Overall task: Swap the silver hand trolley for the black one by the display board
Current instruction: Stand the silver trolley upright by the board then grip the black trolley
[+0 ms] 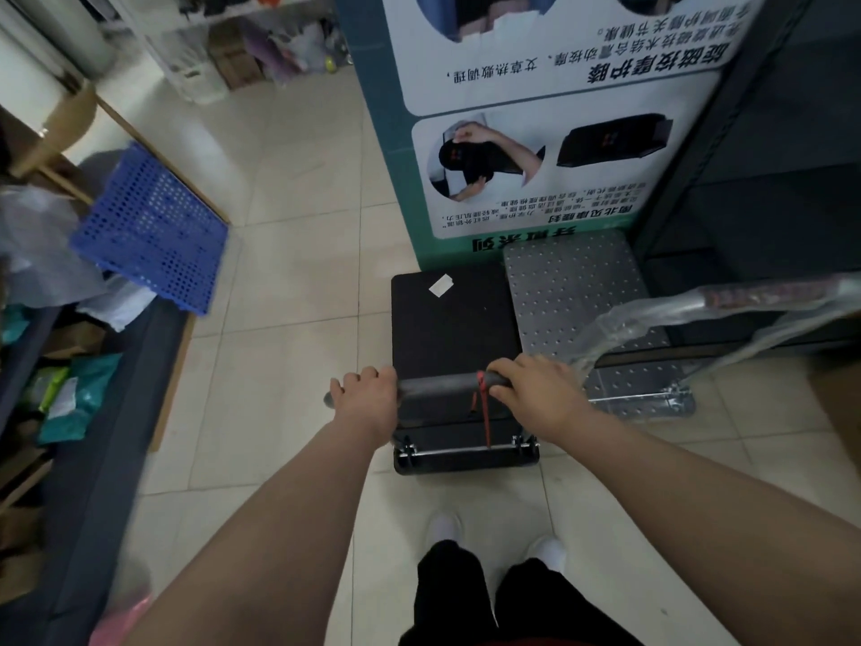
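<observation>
The black hand trolley (449, 328) stands on the tiled floor in front of me, its deck's far edge near the foot of the display board (550, 109). A white sticker lies on its deck and a red cord hangs from its handle. My left hand (368, 394) grips the left end of the black handle bar. My right hand (536, 389) grips its right end beside the red cord. The silver hand trolley (573, 291) stands right of the black one, side by side, its dotted deck against the board. Its handle (699, 305), wrapped in clear plastic, leans to the right.
A blue perforated crate (153, 230) leans at the left over bags and boxes on a low dark shelf (93, 459). Dark shelving (768, 156) rises right of the board. Cluttered white shelves stand at the back. My feet in white shoes (494, 538) stand behind the black trolley.
</observation>
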### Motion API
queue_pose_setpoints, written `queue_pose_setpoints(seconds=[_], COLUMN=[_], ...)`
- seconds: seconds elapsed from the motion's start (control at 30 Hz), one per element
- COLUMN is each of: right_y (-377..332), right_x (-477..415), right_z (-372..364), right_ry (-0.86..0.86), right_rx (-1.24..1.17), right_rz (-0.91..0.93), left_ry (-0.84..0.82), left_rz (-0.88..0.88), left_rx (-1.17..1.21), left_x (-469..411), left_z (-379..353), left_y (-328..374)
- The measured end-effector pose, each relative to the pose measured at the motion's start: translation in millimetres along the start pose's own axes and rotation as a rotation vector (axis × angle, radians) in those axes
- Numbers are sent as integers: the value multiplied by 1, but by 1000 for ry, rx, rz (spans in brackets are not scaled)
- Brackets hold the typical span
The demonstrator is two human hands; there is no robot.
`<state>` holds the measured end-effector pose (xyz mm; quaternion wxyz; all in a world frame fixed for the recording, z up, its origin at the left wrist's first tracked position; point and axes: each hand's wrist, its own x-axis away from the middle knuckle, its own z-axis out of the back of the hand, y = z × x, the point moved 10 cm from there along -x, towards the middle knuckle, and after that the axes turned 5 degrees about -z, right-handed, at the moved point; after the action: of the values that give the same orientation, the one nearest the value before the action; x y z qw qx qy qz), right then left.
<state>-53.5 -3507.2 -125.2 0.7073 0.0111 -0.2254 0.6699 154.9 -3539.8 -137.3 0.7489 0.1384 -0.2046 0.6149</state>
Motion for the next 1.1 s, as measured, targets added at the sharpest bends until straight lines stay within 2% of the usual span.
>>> queue_pose_setpoints(seconds=[0.5, 0.77, 1.0, 1.1], right_y=[-8, -15, -3, 2], right_x=[-74, -70, -48, -29], right_z=[22, 15, 24, 31], right_ry=[-65, -46, -37, -40], right_rx=[-36, -46, -120, -95], right_rz=[-162, -188, -299, -309], left_ry=[-1, -93, -22, 6], left_rz=[-60, -130, -313, -340], left_rx=[-4, -11, 35, 79], left_x=[-73, -74, -55, -45], left_z=[36, 32, 39, 47], left_y=[-16, -20, -5, 5])
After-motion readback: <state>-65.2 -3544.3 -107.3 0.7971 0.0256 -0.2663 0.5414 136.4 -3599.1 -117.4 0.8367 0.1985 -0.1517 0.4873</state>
